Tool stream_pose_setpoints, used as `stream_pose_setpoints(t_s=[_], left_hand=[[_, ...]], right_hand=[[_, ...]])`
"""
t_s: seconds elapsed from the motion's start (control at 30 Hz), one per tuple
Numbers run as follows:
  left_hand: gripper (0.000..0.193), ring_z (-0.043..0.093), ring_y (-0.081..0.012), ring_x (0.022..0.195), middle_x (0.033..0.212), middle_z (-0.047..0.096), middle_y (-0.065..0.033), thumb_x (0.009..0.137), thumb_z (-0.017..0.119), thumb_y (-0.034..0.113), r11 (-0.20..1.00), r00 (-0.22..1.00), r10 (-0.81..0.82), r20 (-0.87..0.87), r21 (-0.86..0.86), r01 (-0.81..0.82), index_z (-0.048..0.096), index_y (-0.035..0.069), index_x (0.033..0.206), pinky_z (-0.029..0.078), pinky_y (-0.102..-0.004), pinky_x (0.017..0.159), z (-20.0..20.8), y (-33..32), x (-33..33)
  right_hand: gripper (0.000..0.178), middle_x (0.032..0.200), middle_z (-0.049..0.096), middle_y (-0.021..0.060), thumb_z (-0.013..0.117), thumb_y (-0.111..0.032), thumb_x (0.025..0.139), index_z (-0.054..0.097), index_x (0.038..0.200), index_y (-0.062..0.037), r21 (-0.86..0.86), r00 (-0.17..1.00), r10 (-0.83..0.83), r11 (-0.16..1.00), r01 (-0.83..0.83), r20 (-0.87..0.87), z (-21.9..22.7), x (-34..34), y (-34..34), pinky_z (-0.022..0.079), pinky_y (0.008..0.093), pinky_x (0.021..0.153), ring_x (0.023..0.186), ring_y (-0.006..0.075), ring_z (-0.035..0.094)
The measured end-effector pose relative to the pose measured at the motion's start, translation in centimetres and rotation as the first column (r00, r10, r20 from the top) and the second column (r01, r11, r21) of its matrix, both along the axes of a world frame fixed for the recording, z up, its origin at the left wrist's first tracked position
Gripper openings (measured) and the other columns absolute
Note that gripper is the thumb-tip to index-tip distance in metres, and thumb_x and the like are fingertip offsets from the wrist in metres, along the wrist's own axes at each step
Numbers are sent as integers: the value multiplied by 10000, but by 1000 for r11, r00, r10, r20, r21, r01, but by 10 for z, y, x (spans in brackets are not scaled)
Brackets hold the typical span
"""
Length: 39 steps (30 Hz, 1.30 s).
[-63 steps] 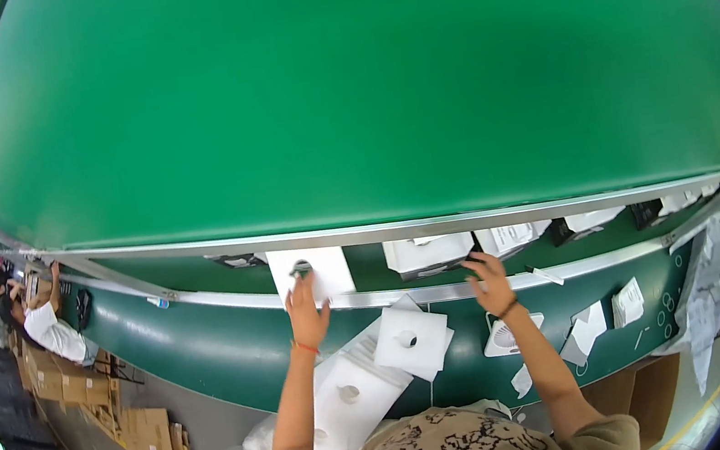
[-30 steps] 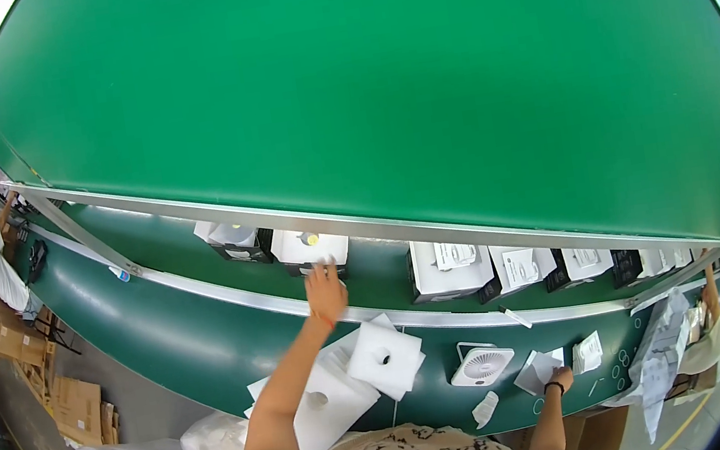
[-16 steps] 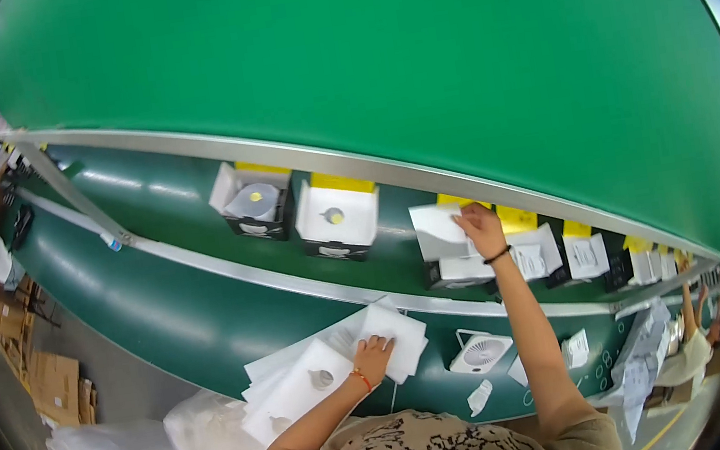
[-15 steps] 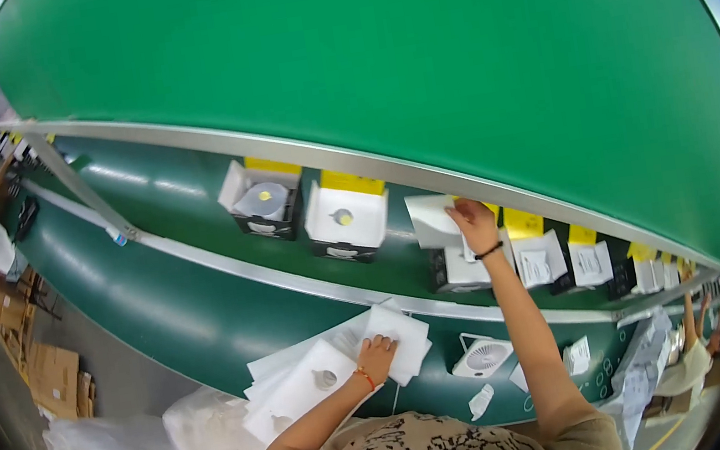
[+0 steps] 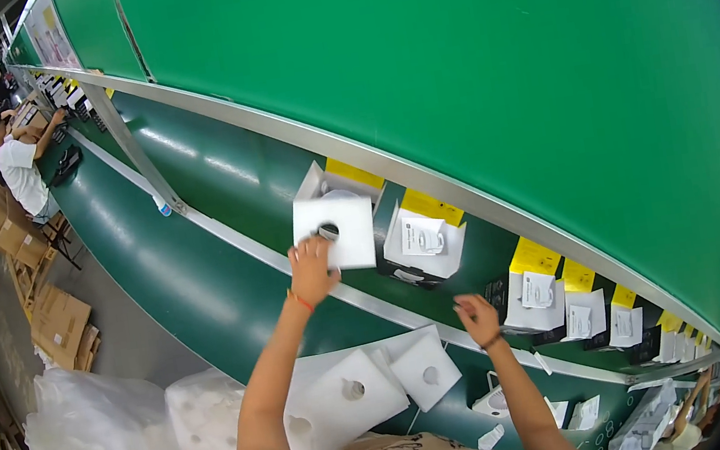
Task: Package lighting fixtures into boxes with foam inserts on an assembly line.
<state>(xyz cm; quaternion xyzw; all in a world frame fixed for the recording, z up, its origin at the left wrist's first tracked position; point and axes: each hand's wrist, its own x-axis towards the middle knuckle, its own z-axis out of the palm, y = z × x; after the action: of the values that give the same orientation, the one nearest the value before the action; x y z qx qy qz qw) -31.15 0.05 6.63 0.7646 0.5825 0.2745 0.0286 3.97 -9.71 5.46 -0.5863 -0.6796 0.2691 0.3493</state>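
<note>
My left hand (image 5: 313, 270) grips the edge of a white foam sheet (image 5: 353, 242) with a round hole. The sheet is over the front of a carton (image 5: 310, 182) with a yellow flap, hiding most of its inside. To the right, another carton (image 5: 448, 260) holds white foam with a white packet (image 5: 422, 235) on top. My right hand (image 5: 480, 317) hovers near the belt's front rail, fingers apart, with nothing visible in it. Beside it stands a further carton (image 5: 520, 317) with a white packet. Below my hands lies a stack of foam sheets (image 5: 346, 391).
A green shelf (image 5: 411, 61) with a metal edge overhangs the belt. More cartons (image 5: 580, 318) line up rightward. A small white fan (image 5: 493, 401) lies near my right forearm. Clear plastic bags (image 5: 106, 445) bulge at lower left. A person (image 5: 20, 162) works at far left.
The view has swung left. My left hand has gone from the foam stack to the carton, bringing a foam sheet. My right hand no longer holds the white sheet.
</note>
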Motion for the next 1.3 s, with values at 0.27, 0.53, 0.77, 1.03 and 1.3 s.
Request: stream_pose_setpoints(t_s=[0.27,0.53,0.77,1.03,1.3], left_hand=[[502,477,-300,1035,1129,461,-131,606,591,57,942,986,-161,-50,-306,139,463,59,1091,400,-419,833,-66,140,29],[625,265,-363,1217,1342,163,-145,766,552,156,963,478,81,-875,-55,-263,234,130,1303,275,-549,945,-275,212,26],[529,345,-413,1181,1337,297,-204,819,518,144,970,894,-3,-449,-219,-106,319,37,1297,343,-552,925,-216,180,97],[524,401,-372,1111,1224,391,-244,794,530,286,961,956,226,-189,-118,-251,389,71,1251,343,-444,909,-78,0,48],[492,461,-412,1006,1152,422,-287,832,492,335,569,603,798,-9,-320,-758,404,48,1221,372,-442,857,-76,-203,-111]], right_hand=[[88,815,593,87,571,-72,769,586,855,-72,-72,802,-570,805,588,175,-18,128,-144,479,280,579,680,183,588],[387,1019,532,156,611,-281,759,492,1062,-71,3,-71,-721,-96,995,689,-144,241,-275,466,412,722,901,334,524],[562,1128,500,149,664,-425,695,456,1094,-88,-278,-268,-672,-589,759,691,-201,285,-334,465,419,811,1001,358,507],[698,1174,492,125,716,-508,611,444,1072,-59,-418,-280,-676,-674,610,682,-203,275,-332,474,413,820,1023,367,508],[480,1004,578,226,630,-312,721,547,1050,28,-18,109,-808,121,992,579,-177,313,-354,440,414,799,920,382,553]])
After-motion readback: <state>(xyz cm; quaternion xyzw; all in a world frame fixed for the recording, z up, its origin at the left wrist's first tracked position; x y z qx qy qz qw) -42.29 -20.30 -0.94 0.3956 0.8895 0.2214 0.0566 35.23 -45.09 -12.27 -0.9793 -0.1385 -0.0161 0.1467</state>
